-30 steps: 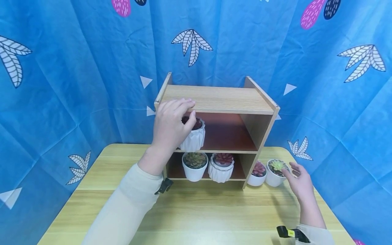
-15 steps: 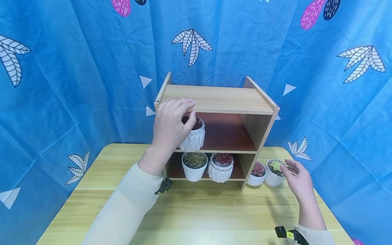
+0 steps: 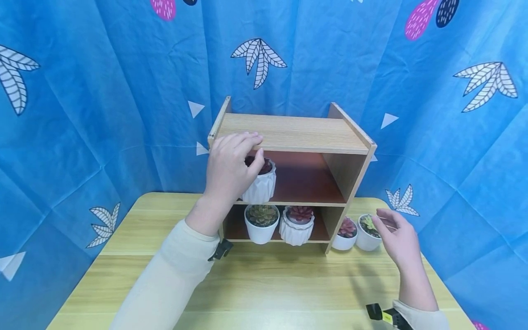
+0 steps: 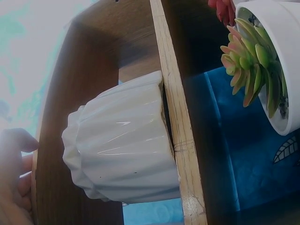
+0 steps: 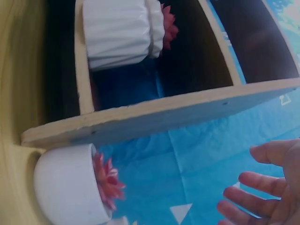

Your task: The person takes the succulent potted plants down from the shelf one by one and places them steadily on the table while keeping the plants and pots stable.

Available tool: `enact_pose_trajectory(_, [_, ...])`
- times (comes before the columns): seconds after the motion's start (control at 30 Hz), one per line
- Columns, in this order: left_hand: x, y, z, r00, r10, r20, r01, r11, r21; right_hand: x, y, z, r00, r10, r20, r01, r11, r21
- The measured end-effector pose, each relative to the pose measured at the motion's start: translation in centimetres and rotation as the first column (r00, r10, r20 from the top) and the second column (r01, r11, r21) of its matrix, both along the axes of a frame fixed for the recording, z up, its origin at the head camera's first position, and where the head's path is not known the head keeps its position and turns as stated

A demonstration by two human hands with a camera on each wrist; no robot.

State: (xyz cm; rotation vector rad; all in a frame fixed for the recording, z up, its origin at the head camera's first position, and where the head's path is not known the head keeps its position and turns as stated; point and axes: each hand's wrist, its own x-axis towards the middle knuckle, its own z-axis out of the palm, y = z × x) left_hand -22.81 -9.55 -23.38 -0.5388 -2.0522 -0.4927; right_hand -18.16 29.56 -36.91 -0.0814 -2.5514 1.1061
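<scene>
My left hand point(image 3: 231, 165) rests at the front edge of the top board of a wooden shelf point(image 3: 297, 133), fingers over the board and thumb lower. Partly behind it, on the middle board, is a white fluted pot point(image 3: 261, 189) with a dark red succulent. My right hand point(image 3: 400, 240) is raised at the right, fingers loosely bent and holding nothing. Its fingertips overlap the light green succulent point(image 3: 368, 223) in a smooth white pot point(image 3: 367, 240). Beside this stands a white pot point(image 5: 70, 185) with a pink-red succulent, close to the shelf's right side.
On the bottom board sit a smooth white pot point(image 3: 261, 233) with a green succulent and a ridged white pot point(image 3: 296, 233) with a red one. The shelf stands on a light wooden table point(image 3: 264, 279). A blue patterned curtain point(image 3: 123, 91) hangs behind and at both sides.
My right hand has shifted slightly left and up, its fingertips moving from the right of the green succulent to overlap it. The left hand and the shelf have stayed put.
</scene>
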Motion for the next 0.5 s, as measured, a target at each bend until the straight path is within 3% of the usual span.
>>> enact_pose_trajectory(0.2, [-0.1,0.0,0.0,1.0,0.007,0.006,-0.007,1.0,-0.006,0.0,-0.9,1.0,1.0,-0.008,-0.009,0.008,1.0,-0.018])
enact_pose_trajectory(0.5, [0.0,0.0,0.0,1.0,0.005,0.009,-0.005,1.0,-0.005,0.3,-2.2,2.4,0.993,-0.052,-0.103,0.051,0.999,-0.02])
